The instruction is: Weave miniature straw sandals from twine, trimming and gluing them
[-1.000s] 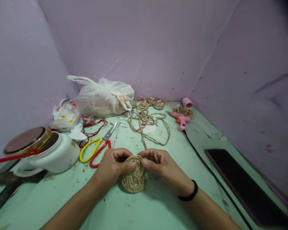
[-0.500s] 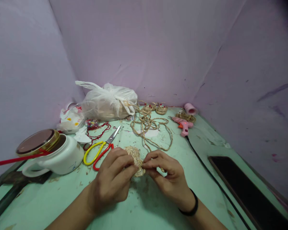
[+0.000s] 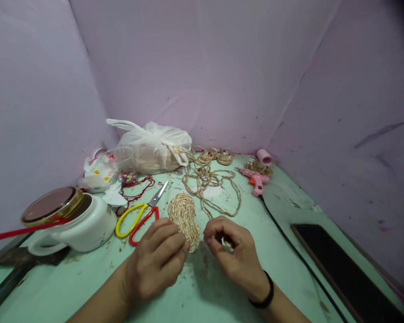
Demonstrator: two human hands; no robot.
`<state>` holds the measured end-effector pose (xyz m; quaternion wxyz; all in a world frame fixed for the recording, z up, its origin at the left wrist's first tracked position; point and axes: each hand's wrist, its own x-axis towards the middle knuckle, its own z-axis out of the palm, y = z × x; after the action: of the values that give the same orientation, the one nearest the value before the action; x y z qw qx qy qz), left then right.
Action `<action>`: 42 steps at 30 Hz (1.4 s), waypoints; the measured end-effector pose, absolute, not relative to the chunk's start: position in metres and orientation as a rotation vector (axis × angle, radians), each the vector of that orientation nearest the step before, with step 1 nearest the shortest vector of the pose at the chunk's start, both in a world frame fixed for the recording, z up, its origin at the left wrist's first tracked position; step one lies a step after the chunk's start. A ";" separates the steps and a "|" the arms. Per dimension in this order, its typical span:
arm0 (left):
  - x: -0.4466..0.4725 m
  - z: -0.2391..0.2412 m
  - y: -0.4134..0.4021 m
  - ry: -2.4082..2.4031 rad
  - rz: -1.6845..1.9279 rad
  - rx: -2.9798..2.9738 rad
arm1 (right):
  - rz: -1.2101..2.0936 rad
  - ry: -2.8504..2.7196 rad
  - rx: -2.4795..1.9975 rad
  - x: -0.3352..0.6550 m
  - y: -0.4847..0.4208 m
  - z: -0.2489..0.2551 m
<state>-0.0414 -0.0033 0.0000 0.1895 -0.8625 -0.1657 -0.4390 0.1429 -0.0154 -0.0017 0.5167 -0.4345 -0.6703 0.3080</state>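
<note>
A flat sole-shaped piece of coiled straw rope [image 3: 184,217] stands out in front of me, its broad face toward me. My left hand [image 3: 160,258] is closed with thumb and fingers at the lower left edge of this piece. My right hand [image 3: 234,255] is apart from the piece, just to its right, with thumb and fingertips pinched together. The loose braided straw rope [image 3: 239,197] runs down behind its fingers, and a bit of beige shows inside the curled palm. The pinched fingertips hide what lies between them.
Scissors [image 3: 151,202] lie left of the piece, near a white mug [image 3: 97,224] and hammer [image 3: 23,260]. A white plastic bag [image 3: 151,148] and small straw pieces [image 3: 225,158] are at the back. Right are a pink glue gun [image 3: 257,179], its cord [image 3: 286,237] and a phone [image 3: 340,269].
My right hand has drawn away from the coiled piece. The piece has tipped up, so more of its face shows. The view has shifted slightly.
</note>
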 end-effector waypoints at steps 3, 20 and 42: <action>-0.038 0.002 -0.003 -0.512 -1.271 -2.368 | 1.029 -1.503 -1.264 0.139 -0.014 0.002; -0.016 0.000 -0.007 -2.939 -2.551 -2.536 | 1.438 -1.230 -1.239 0.137 -0.011 -0.001; -0.010 0.001 -0.012 -2.808 -1.815 -2.550 | 0.690 -1.758 -1.419 0.132 -0.022 -0.010</action>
<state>-0.0100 -0.0125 0.0011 -0.5070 -0.5227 -0.5757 -0.3720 0.1325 -0.0224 -0.0101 0.3801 -0.5556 -0.6884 0.2701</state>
